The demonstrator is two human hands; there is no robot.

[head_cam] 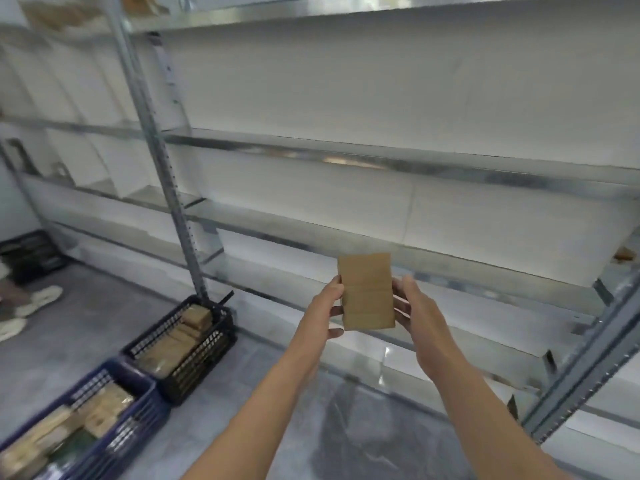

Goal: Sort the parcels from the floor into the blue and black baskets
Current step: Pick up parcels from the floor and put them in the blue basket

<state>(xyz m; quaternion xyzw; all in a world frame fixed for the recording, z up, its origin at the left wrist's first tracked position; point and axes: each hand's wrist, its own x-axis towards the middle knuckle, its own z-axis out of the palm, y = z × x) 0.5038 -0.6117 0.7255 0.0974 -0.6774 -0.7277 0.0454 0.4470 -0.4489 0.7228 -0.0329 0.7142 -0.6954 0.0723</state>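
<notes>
Hands grasp a flat brown cardboard parcel [366, 292] upright between them, left hand [328, 308] and right hand [414, 308] on opposite edges, probably to check it before choosing the black slatted plastic basket [207, 355] or the blue one [138, 414]

Grey floor [86, 327] bears blue basket [138, 407], black basket [207, 355]
</notes>
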